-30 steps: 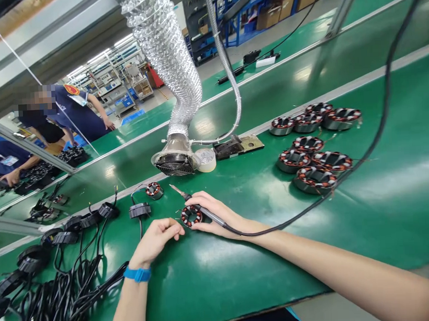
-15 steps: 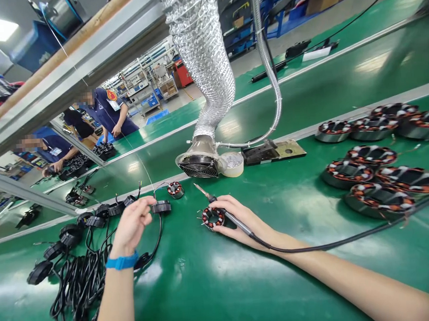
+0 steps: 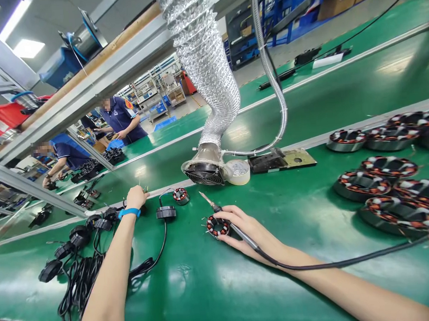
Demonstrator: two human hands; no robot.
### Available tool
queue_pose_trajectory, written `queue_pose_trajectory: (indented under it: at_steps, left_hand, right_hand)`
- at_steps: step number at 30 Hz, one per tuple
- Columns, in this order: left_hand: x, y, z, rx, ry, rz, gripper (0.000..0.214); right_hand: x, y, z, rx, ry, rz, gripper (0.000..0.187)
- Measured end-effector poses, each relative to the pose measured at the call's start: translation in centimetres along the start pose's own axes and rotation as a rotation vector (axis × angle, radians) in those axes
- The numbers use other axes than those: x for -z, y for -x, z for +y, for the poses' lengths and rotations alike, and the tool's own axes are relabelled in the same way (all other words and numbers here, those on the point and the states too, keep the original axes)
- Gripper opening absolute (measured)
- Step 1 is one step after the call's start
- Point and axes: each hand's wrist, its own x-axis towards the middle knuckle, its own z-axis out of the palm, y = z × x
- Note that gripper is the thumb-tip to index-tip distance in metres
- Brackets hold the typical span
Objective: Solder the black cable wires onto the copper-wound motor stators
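Where shelves (image 3: pixel 242 41) face the green bench (image 3: pixel 207 295), the right hand (image 3: pixel 254 232) pinches a stator (image 3: pixel 214 232), left hand's (image 3: pixel 135 197) grip unclear.

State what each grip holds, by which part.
Right grip: orange-and-white wire-wound ring, by its rim, and grey pen-shaped soldering iron, by its handle. Left grip: cannot tell, contact unclear.

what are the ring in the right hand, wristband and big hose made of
Ring: seemingly copper windings, by their orange colour; finish too small to tell. Wristband: plain matte blue; rubber or fabric, unclear. Big hose: probably aluminium foil, shiny and crinkled.
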Motion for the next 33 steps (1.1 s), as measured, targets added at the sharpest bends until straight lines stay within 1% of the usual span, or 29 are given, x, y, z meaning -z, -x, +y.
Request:
queue_pose_trajectory:
  at_steps: [3,5,7,9,12,14,16,17,18,19,20,21,22,23,25,27,29,30,32,33]
  left_hand:
    - [-0.8,-0.6,0.2,0.012,-0.006,0.027,0.013]
    - [-1.0,-0.5,0.1,0.028,0.006,0.054,0.016]
    - [-0.6,0.1,-0.4,0.047,0.03,0.092,0.019]
    - [0.3,1.0,-1.2,0.063,0.064,0.142,0.023]
    - [3.1,2.6,-3.1,0.081,0.117,0.26,0.03]
    - [5.7,4.2,-4.1,0.089,0.143,0.357,0.034]
    - [8.4,6.3,-4.4,0.068,0.18,0.444,0.032]
    - [9.6,7.6,-4.1,0.029,0.218,0.478,0.029]
    - [10.6,9.1,-3.4,-0.066,0.317,0.52,0.026]
    - [11.3,10.7,-2.4,-0.175,0.425,0.521,0.025]
    - [11.5,12.3,-1.0,-0.27,0.508,0.488,0.026]
    - [11.4,13.8,0.6,-0.354,0.565,0.415,0.025]
    - [10.8,15.1,2.3,-0.43,0.599,0.317,0.025]
    - [9.8,16.2,4.0,-0.481,0.639,0.203,0.023]
    - [6.9,17.6,6.9,-0.569,0.699,-0.047,0.021]
    - [3.7,18.0,8.9,-0.588,0.76,-0.222,0.026]
    - [1.1,17.9,9.6,-0.533,0.839,-0.328,0.027]
    - [0.2,17.8,9.7,-0.493,0.88,-0.363,0.026]
    - [-0.8,17.7,9.3,-0.422,0.951,-0.411,0.026]
    - [-0.9,17.7,9.1,-0.401,0.977,-0.426,0.027]
  right_hand:
    - [0.0,0.0,-0.1,0.0,0.005,0.003,0.039]
    - [0.1,0.0,-0.2,0.004,0.003,0.004,0.038]
    - [0.1,0.0,-0.3,0.013,0.001,0.01,0.037]
    - [0.1,0.1,-0.4,0.021,0.004,0.018,0.038]
    - [0.1,0.1,-0.4,0.026,0.011,0.029,0.039]
    - [0.0,0.2,-0.3,0.029,0.005,0.027,0.039]
    - [0.0,0.2,-0.3,0.032,-0.015,0.021,0.039]
    - [0.0,0.1,-0.3,0.031,-0.031,0.016,0.039]
    - [0.0,0.1,-0.4,0.029,-0.048,0.012,0.039]
    - [0.0,0.0,-0.4,0.025,-0.065,0.008,0.039]
    - [0.0,-0.1,-0.5,0.022,-0.081,0.002,0.039]
    - [0.0,-0.2,-0.5,0.02,-0.095,-0.002,0.04]
    - [0.0,-0.2,-0.6,0.021,-0.105,-0.001,0.04]
    - [0.1,-0.3,-0.6,0.023,-0.111,0.001,0.04]
    - [0.3,-0.3,-0.9,0.031,-0.107,0.022,0.038]
    - [0.6,-0.1,-1.3,0.037,-0.088,0.078,0.036]
    - [1.0,0.1,-2.1,0.032,-0.072,0.186,0.035]
    - [1.1,0.1,-2.6,0.02,-0.079,0.249,0.034]
    - [1.2,-0.2,-3.8,-0.013,-0.138,0.342,0.034]
    - [1.1,-0.4,-4.3,-0.036,-0.189,0.361,0.035]
